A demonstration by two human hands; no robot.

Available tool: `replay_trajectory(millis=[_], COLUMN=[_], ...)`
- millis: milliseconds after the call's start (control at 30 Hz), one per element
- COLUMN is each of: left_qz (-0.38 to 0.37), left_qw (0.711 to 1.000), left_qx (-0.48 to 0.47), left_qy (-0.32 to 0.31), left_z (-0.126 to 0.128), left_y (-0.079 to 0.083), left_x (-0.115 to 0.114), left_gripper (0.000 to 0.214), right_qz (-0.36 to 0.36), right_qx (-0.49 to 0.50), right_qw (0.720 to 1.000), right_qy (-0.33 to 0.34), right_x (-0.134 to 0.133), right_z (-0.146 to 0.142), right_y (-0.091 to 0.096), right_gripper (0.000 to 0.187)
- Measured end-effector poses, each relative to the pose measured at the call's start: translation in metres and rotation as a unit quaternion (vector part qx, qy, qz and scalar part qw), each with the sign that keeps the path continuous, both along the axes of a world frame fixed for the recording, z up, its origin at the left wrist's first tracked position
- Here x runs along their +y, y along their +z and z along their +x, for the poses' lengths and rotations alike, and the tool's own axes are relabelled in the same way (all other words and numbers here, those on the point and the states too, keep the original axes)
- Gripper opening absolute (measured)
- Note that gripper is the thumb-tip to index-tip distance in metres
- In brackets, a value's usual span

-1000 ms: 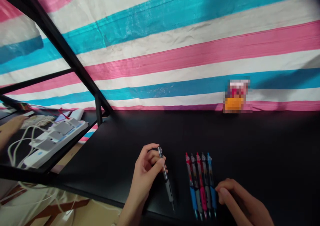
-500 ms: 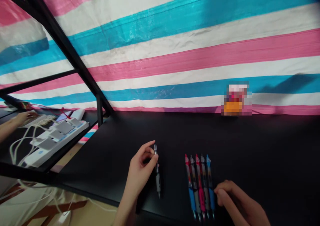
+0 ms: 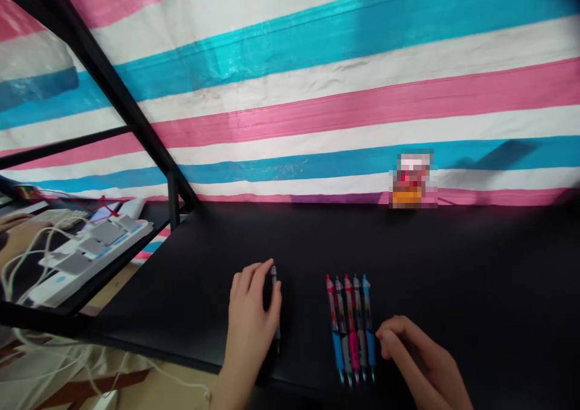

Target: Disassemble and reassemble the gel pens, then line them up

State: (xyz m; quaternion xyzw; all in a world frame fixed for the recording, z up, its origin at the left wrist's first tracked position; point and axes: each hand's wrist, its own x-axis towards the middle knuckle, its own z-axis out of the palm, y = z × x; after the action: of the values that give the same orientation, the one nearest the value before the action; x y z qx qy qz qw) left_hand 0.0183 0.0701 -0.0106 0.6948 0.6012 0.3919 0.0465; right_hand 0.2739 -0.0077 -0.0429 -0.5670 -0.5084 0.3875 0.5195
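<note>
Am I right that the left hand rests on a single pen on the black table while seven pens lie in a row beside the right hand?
Not quite: the head view shows five pens in the row, not seven. The left hand does rest on a single pen on the black table, with the row beside the right hand.

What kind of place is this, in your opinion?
Likely a makeshift workstation, perhaps a recording booth: a black table set against a striped tarp, a neat row of pens on it, and a power strip to the left.
</note>
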Motion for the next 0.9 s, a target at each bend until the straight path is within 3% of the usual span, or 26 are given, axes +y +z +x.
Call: replay_trajectory(millis=[67, 133, 200, 433, 667, 900], left_qz=[0.045, 0.037, 0.022, 0.032, 0.077, 0.098], left_qw=[0.989, 0.954, 0.928, 0.917, 0.906, 0.898], left_qx=[0.064, 0.119, 0.154, 0.191, 0.23, 0.246], left_qy=[-0.128, -0.271, -0.339, -0.349, -0.346, -0.353], left_z=[0.013, 0.025, 0.032, 0.03, 0.033, 0.032], left_y=[0.004, 0.007, 0.008, 0.0, 0.003, 0.004], left_x=[-0.015, -0.027, -0.034, -0.023, -0.011, -0.001], left_gripper=[0.037, 0.046, 0.048, 0.032, 0.024, 0.035], right_qz=[0.009, 0.028, 0.059, 0.084, 0.077, 0.076], right_qx=[0.004, 0.0, -0.006, 0.037, 0.014, 0.023], right_qw=[1.0, 0.999, 0.997, 0.987, 0.993, 0.993], right_qy=[-0.008, -0.03, -0.055, -0.135, -0.093, -0.083], right_x=[0.001, 0.001, -0.001, -0.013, -0.008, -0.009], right_z=[0.002, 0.005, 0.009, 0.008, 0.005, 0.004], right_y=[-0.002, -0.004, -0.007, -0.007, 0.001, 0.0], right_gripper=[0.037, 0.035, 0.032, 0.028, 0.033, 0.033])
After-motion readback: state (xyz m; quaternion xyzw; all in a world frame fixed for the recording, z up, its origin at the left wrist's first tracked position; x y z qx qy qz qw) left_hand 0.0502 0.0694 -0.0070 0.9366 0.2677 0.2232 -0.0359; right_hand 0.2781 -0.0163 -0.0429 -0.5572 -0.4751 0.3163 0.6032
